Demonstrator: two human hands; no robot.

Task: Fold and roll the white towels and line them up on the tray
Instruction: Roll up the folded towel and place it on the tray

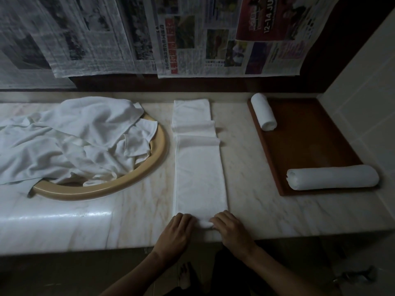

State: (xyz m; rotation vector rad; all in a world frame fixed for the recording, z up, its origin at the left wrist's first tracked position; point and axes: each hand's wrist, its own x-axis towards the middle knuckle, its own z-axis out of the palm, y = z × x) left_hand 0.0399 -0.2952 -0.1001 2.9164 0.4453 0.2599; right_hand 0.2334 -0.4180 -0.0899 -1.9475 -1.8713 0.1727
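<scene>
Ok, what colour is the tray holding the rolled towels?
Reddish-brown tray, clearest in the head view.

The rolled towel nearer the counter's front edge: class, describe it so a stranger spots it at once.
Find the brown tray at the right end of the marble counter. Two rolled white towels lie on it. Yours is the longer roll, lying crosswise at the tray's near end; the shorter roll sits at the far corner.

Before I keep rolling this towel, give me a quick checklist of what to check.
1. Both hands on the near end: left hand and right hand curl over the starting roll: ok.
2. Folded towel lying flat: not ok, creases across its far half.
3. Strip width even: not ok, slightly offset at the creases.
4. Space on the tray: ok, bare wood between the two rolled towels.
5. Roll tightness: cannot tell.
</scene>
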